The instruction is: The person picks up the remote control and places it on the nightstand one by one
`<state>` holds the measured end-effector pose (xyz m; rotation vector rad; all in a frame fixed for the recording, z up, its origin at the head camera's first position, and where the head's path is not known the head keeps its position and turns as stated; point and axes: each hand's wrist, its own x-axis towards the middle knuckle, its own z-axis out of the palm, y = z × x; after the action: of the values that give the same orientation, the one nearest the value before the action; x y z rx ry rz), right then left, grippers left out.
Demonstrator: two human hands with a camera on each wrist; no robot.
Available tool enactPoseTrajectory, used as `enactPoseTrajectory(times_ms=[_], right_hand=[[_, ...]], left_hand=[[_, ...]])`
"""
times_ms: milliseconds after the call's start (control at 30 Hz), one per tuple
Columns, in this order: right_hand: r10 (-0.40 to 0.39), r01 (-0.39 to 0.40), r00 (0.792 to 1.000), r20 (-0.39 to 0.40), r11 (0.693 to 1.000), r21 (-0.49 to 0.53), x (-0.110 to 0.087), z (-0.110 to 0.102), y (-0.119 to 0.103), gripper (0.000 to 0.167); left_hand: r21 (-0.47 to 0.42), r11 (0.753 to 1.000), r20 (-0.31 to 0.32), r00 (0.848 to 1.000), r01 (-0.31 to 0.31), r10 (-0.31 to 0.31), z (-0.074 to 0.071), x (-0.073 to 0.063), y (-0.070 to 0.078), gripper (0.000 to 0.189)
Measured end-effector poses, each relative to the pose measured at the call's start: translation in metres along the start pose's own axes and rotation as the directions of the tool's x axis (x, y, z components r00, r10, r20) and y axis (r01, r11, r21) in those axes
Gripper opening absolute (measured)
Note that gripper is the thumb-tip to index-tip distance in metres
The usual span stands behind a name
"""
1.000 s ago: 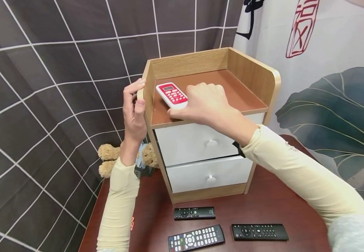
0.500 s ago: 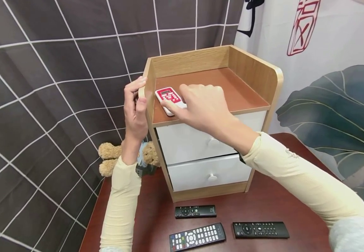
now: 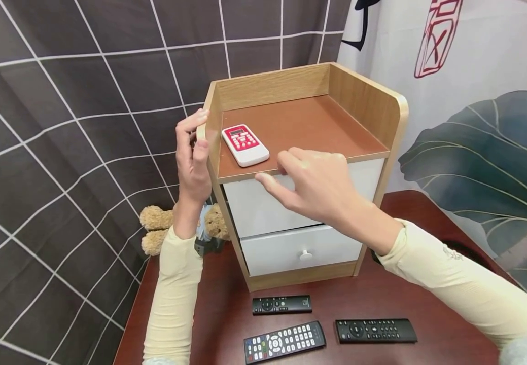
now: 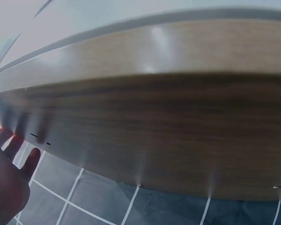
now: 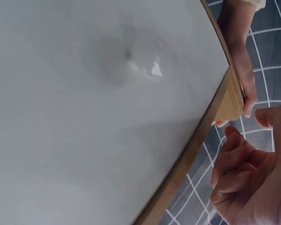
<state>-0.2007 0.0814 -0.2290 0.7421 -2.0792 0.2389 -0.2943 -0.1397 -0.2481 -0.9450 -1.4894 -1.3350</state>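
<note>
On top of the drawer cabinet point(image 3: 306, 119) in the head view lies 1 red-and-white remote point(image 3: 246, 144). The left hand point(image 3: 193, 162) grips the cabinet's wooden side point(image 3: 216, 109). The right hand point(image 3: 320, 185) is loosely curled, holding nothing, near the remote. 3 black remotes point(image 3: 285, 342) lie on the table point(image 3: 219, 294). The left wrist view is blurry, but the left hand seems to touch the wooden side. The right wrist view shows the right hand beside a white drawer point(image 5: 84, 140).

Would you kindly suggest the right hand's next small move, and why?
Perhaps lower the right hand toward the black remote nearest the cabinet: the hand looks empty, the red-and-white remote lies on the cabinet's top, while this one lies on the table.
</note>
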Motion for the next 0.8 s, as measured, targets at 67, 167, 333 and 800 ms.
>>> enactPoseTrajectory(times_ms=[67,167,333,800], right_hand=[[-0.023,0.023,1.000,-0.006,1.000,0.012,-0.009,0.002,0.002,0.041],[-0.065,0.065,0.998,-0.002,0.998,0.013,-0.023,0.006,0.005,0.042],[-0.167,0.167,0.986,0.024,0.986,0.002,-0.046,0.016,0.010,0.048],[-0.422,0.355,0.881,0.212,0.888,0.293,-0.129,0.041,0.031,0.030]], left_hand=[[-0.002,1.000,-0.001,1.000,-0.003,0.003,0.000,0.000,-0.001,0.055],[0.000,1.000,-0.002,1.000,-0.009,0.009,0.000,-0.001,-0.001,0.056],[-0.020,1.000,-0.015,1.000,-0.015,0.014,0.001,0.000,-0.001,0.058],[-0.036,0.999,-0.007,1.000,-0.006,0.005,0.001,-0.001,-0.001,0.069]])
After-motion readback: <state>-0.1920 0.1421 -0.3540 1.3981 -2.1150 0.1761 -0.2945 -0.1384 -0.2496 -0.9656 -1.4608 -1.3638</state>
